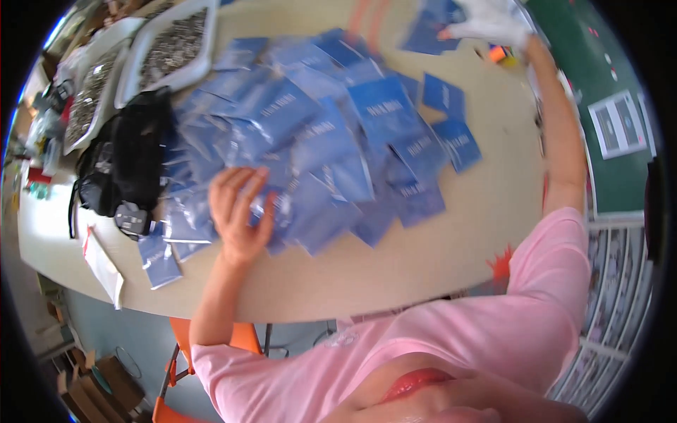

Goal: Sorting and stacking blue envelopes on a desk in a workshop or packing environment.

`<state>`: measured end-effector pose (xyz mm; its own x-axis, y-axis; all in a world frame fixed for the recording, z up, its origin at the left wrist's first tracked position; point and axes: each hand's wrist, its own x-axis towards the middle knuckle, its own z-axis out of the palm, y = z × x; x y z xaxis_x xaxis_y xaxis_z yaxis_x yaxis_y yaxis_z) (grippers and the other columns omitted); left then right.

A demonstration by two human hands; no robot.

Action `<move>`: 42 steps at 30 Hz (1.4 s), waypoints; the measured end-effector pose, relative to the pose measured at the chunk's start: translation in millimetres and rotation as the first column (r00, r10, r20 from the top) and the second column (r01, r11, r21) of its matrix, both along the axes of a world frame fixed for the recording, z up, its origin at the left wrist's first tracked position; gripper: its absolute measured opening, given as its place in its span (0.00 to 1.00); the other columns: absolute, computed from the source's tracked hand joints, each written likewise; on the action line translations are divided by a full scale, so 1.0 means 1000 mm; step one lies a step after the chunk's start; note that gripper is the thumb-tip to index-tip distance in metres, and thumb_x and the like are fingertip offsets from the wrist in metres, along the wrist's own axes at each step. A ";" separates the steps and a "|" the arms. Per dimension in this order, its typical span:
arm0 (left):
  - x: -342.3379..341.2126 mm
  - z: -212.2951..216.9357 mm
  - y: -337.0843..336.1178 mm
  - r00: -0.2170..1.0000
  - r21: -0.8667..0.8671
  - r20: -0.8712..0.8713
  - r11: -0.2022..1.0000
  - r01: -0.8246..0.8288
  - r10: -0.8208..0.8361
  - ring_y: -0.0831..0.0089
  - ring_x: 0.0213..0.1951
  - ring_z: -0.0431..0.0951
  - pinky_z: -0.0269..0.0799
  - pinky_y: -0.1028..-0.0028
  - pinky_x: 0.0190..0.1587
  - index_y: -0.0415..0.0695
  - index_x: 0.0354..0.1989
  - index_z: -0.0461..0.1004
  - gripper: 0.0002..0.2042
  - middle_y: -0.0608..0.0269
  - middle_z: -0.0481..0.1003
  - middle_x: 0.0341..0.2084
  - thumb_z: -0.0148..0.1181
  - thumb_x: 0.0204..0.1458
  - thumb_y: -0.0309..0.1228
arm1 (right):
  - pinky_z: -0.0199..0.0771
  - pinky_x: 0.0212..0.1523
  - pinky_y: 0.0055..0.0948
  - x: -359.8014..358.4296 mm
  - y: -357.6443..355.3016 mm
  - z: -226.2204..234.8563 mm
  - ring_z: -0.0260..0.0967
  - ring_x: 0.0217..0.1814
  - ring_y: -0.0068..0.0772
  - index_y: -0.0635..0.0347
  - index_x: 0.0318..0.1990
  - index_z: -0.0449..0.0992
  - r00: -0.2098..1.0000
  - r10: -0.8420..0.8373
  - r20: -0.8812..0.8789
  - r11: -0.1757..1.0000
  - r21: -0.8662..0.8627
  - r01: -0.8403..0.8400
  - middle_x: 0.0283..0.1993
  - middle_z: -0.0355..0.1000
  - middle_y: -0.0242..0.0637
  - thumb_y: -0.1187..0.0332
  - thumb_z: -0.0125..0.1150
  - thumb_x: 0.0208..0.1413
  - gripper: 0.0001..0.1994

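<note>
A broad heap of flat blue packets (317, 141), many in shiny clear wrap, covers the middle of the table. My left hand (240, 215) rests on the near left part of the heap, palm down with fingers spread and slightly bent. At the far right, my right hand (490, 25) wears a white glove and stretches over a few separate blue packets (429, 29). One bare fingertip points left across them. Blur and the picture's edge hide the other fingers, so I cannot tell whether they grip a packet.
Two white trays of small metallic pieces (173, 46) stand at the far left. A black bag (137, 155) lies beside the heap, with a white envelope-like piece (104, 268) near the edge. A small multicoloured object (501, 55) is by my right wrist. An orange chair (243, 337) stands below.
</note>
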<state>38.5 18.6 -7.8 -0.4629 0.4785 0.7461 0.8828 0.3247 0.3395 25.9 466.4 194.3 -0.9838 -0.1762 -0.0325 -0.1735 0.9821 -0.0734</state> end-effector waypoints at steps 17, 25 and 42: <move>0.154 0.043 0.156 0.659 -0.285 -0.214 0.691 0.664 -0.722 0.61 0.43 0.80 0.78 0.66 0.46 0.40 0.39 0.82 0.17 0.60 0.79 0.39 0.65 0.36 0.25 | 0.73 0.48 0.38 0.248 -0.083 -0.115 0.74 0.46 0.42 0.56 0.40 0.79 0.817 0.501 -0.286 0.861 0.255 -0.439 0.44 0.75 0.38 0.68 0.53 0.54 0.10; 0.146 -0.005 0.206 0.566 -0.604 0.261 0.325 0.728 -0.782 0.58 0.76 0.47 0.43 0.52 0.74 0.52 0.72 0.59 0.28 0.59 0.53 0.74 0.50 0.64 0.43 | 0.72 0.52 0.38 0.381 -0.166 -0.184 0.71 0.50 0.36 0.53 0.48 0.79 0.872 -0.316 -0.373 0.910 -0.379 0.167 0.46 0.75 0.30 0.70 0.70 0.45 0.19; 0.146 -0.020 0.205 0.574 -0.442 0.339 0.413 0.796 -0.745 0.57 0.74 0.51 0.47 0.56 0.74 0.44 0.71 0.58 0.26 0.55 0.55 0.72 0.49 0.66 0.37 | 0.72 0.41 0.39 0.370 -0.185 -0.212 0.71 0.39 0.41 0.53 0.39 0.77 0.816 -0.542 -0.202 0.747 -0.561 0.357 0.40 0.72 0.33 0.74 0.69 0.48 0.10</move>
